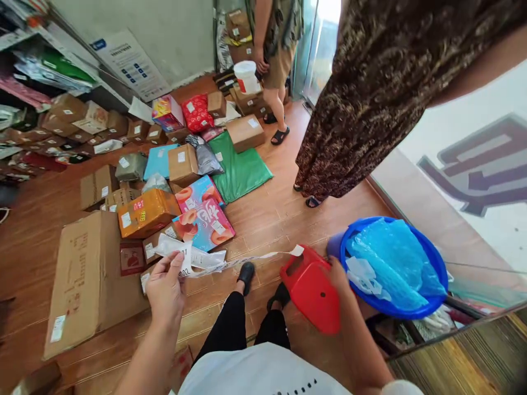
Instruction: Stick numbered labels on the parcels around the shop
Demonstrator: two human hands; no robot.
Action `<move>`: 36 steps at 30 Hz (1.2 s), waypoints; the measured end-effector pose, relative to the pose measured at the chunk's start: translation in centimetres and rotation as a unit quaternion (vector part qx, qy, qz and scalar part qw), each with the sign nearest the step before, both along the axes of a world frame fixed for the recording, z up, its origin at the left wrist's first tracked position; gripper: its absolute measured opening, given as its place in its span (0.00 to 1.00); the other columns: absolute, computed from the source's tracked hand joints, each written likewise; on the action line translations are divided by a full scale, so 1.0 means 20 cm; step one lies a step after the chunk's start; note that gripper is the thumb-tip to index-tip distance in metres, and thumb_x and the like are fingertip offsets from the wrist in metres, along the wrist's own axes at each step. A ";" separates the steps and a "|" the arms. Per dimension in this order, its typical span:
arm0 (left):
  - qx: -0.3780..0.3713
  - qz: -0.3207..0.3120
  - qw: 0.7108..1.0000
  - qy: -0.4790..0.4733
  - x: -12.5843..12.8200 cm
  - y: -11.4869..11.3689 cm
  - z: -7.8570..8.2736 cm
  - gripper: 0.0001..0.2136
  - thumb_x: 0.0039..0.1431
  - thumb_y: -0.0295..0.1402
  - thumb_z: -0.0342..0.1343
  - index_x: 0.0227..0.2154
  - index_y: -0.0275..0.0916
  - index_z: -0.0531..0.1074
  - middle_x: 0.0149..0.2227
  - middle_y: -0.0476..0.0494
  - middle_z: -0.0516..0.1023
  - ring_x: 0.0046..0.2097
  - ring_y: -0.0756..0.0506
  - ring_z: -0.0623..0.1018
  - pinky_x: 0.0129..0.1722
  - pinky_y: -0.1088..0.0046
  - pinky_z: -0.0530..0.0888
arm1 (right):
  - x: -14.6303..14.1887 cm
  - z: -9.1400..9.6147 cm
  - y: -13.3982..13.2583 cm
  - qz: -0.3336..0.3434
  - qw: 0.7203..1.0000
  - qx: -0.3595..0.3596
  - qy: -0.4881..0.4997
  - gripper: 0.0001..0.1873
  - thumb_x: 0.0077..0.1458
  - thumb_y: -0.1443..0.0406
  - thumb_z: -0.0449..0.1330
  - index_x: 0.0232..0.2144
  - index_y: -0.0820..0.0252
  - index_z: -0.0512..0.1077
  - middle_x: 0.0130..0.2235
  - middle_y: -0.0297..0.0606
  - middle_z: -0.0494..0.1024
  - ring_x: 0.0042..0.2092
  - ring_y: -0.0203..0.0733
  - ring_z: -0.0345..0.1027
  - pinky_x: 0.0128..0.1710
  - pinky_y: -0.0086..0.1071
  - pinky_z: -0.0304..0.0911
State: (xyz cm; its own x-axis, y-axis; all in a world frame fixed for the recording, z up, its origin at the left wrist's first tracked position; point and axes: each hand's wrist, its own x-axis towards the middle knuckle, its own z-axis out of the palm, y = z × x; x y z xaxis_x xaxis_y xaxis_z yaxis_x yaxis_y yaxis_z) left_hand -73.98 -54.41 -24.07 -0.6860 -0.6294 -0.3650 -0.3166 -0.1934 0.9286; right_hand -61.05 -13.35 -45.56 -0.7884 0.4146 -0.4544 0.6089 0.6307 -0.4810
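Observation:
My left hand (167,282) is closed in a pinch on a long white strip of printed labels (196,263), with black numbers near the fingers. The strip runs across to the right and ends in a white tip by the top of a red plastic object (315,296), which has a slot at one end and a small dark hole. At that object's right edge is my right hand (340,277), its fingers curled and partly hidden against the red plastic. Just beyond the right hand stands a blue tub (442,274) with a crumpled blue plastic bag (391,258) inside.
Parcels lie on the wooden floor ahead and left: a large carton (78,285), an orange-taped box (148,211), peach-printed boxes (206,222) and a green mailer (239,170). Filled shelves (61,115) line the left wall. Two people stand ahead, one in a patterned brown garment (354,115).

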 end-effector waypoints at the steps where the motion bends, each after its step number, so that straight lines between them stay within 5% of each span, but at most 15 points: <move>1: 0.019 -0.003 1.000 0.003 -0.03 -0.09 0.03 0.20 0.36 0.33 0.71 0.37 0.37 0.76 0.32 0.51 0.78 0.27 0.54 0.75 0.23 0.83 0.70 | -0.09 0.03 -0.23 0.037 0.999 -0.021 0.033 0.37 0.50 0.54 0.63 0.59 0.63 0.60 0.57 0.53 0.68 0.58 0.53 0.63 0.56 0.46 0.60; 4: 0.090 -0.035 0.995 -0.007 -0.14 -0.38 0.13 0.22 0.36 0.35 0.71 0.38 0.36 0.76 0.31 0.50 0.79 0.26 0.53 0.76 0.24 0.81 0.72 | -0.37 0.14 -0.97 0.176 0.964 -0.126 0.157 0.58 0.35 0.54 0.72 0.64 0.60 0.51 0.65 0.52 0.57 0.65 0.56 0.50 0.63 0.48 0.49; 5: 0.111 -0.046 0.993 -0.011 -0.19 -0.49 0.17 0.23 0.35 0.37 0.72 0.38 0.36 0.76 0.30 0.49 0.79 0.25 0.52 0.76 0.24 0.79 0.73 | -0.46 0.18 -1.21 0.211 0.947 -0.173 0.169 0.55 0.35 0.55 0.72 0.63 0.59 0.53 0.64 0.50 0.57 0.65 0.56 0.49 0.63 0.49 0.47; 7: 0.139 -0.063 0.988 -0.005 -0.30 -0.72 0.24 0.26 0.34 0.39 0.72 0.39 0.34 0.76 0.30 0.47 0.80 0.25 0.50 0.77 0.25 0.77 0.74 | -0.63 0.27 -1.61 0.276 0.916 -0.252 0.146 0.34 0.45 0.58 0.68 0.55 0.57 0.67 0.57 0.47 0.70 0.60 0.55 0.60 0.61 0.50 0.50; 9: 0.141 -0.075 0.987 0.017 -0.41 -0.95 0.28 0.28 0.35 0.41 0.72 0.42 0.35 0.75 0.30 0.46 0.80 0.27 0.49 0.77 0.26 0.77 0.74 | -0.78 0.39 -1.90 0.329 0.892 -0.291 0.105 0.17 0.49 0.59 0.66 0.42 0.57 0.77 0.45 0.43 0.79 0.49 0.51 0.71 0.55 0.46 0.60; 10: 0.138 -0.086 0.986 0.029 -0.47 -1.06 0.29 0.29 0.36 0.41 0.71 0.44 0.36 0.75 0.31 0.46 0.80 0.28 0.49 0.78 0.27 0.76 0.74 | -0.85 0.45 -2.01 0.349 0.882 -0.304 0.094 0.16 0.46 0.58 0.68 0.39 0.56 0.78 0.42 0.41 0.80 0.46 0.50 0.73 0.52 0.43 0.63; 13: 0.137 -0.145 0.979 0.037 -0.59 -1.31 0.24 0.28 0.38 0.41 0.71 0.44 0.37 0.75 0.32 0.46 0.81 0.30 0.48 0.78 0.29 0.75 0.74 | -1.04 0.68 -2.23 0.339 0.862 -0.360 0.110 0.30 0.38 0.54 0.72 0.45 0.56 0.75 0.48 0.44 0.78 0.49 0.53 0.71 0.52 0.43 0.64; 18: 0.116 -0.268 0.956 0.023 -0.71 -1.39 0.09 0.15 0.48 0.43 0.65 0.32 0.34 0.77 0.28 0.45 0.79 0.28 0.49 0.74 0.27 0.77 0.70 | -1.39 1.05 -2.48 0.190 0.819 -0.493 0.223 0.28 0.56 0.58 0.61 0.57 0.51 0.60 0.52 0.45 0.73 0.48 0.45 0.71 0.48 0.40 0.67; 22: 0.070 -0.302 0.950 0.047 -0.91 -1.33 0.04 0.15 0.56 0.43 0.58 0.26 0.35 0.75 0.25 0.47 0.74 0.28 0.50 0.71 0.28 0.78 0.68 | -1.72 1.17 -2.60 0.131 0.834 -0.477 0.245 0.13 0.53 0.62 0.65 0.42 0.54 0.69 0.37 0.38 0.77 0.36 0.38 0.72 0.38 0.32 0.68; 25: 0.032 -0.301 0.951 0.066 -1.17 -1.27 0.01 0.15 0.58 0.43 0.56 0.26 0.35 0.75 0.25 0.48 0.72 0.29 0.50 0.70 0.29 0.78 0.67 | -2.00 1.14 -2.60 0.124 0.833 -0.490 0.223 0.08 0.52 0.60 0.66 0.30 0.58 0.73 0.30 0.36 0.76 0.33 0.37 0.71 0.34 0.29 0.67; 29: -0.004 -0.250 0.965 0.076 -1.66 -1.16 -0.10 0.13 0.57 0.42 0.57 0.27 0.36 0.76 0.27 0.47 0.73 0.31 0.49 0.71 0.30 0.78 0.68 | -2.47 1.00 -2.51 0.117 0.816 -0.524 0.213 0.13 0.52 0.57 0.65 0.37 0.57 0.74 0.35 0.38 0.78 0.35 0.38 0.72 0.36 0.31 0.68; 33: 0.003 -0.193 0.980 0.044 -2.24 -0.99 -0.26 0.14 0.53 0.43 0.61 0.30 0.36 0.77 0.28 0.46 0.76 0.33 0.47 0.74 0.33 0.76 0.71 | -3.12 0.83 -2.34 0.146 0.828 -0.505 0.193 0.11 0.48 0.58 0.68 0.32 0.57 0.76 0.30 0.36 0.77 0.31 0.37 0.71 0.33 0.30 0.67; 36: 0.045 -0.148 0.988 -0.023 -2.69 -0.86 -0.37 0.18 0.50 0.47 0.61 0.34 0.35 0.78 0.30 0.44 0.78 0.32 0.46 0.75 0.32 0.75 0.73 | -3.67 0.76 -2.20 0.234 0.835 -0.459 0.195 0.13 0.46 0.56 0.69 0.32 0.56 0.79 0.31 0.37 0.78 0.33 0.38 0.71 0.34 0.30 0.65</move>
State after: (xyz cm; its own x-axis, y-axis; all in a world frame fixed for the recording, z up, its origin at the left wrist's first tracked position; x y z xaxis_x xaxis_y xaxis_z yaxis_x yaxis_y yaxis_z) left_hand -127.82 -71.53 -31.54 -0.8172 -0.3671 -0.4444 -0.4123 -0.1666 0.8957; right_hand -134.38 -57.37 -30.41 -0.9283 -0.3625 -0.0826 0.0834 0.0135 -0.9964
